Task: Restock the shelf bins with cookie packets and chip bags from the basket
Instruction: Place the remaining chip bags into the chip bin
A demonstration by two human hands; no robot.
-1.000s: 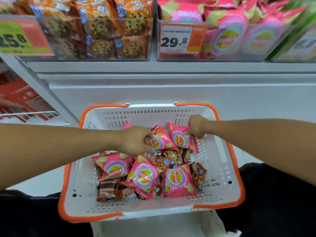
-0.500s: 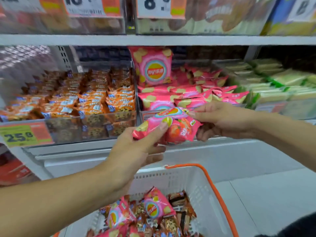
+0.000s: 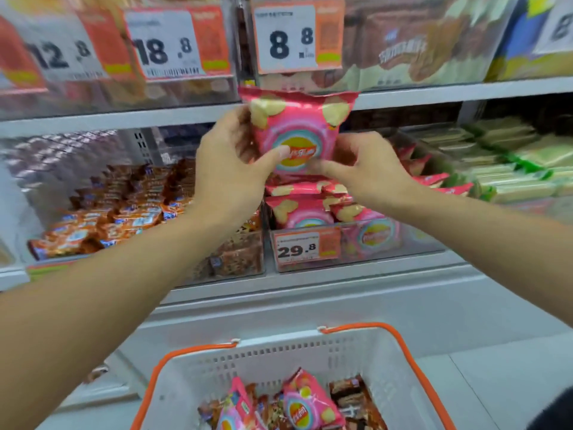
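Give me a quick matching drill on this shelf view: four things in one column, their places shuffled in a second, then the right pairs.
Things:
1. pink chip bag
2. basket
3. 29.8 price tag
4. cookie packets

Places:
A. front of the chip bin
B. bin left of the chips
C. held upright by left hand and right hand
D. below the shelf, nearest the camera

Pairs: 1-C, 2-D, 3-A, 4-B

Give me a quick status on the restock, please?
Both hands, left and right, hold pink chip bag upright above chip bin. Not yet dropped in. Nothing blocking.
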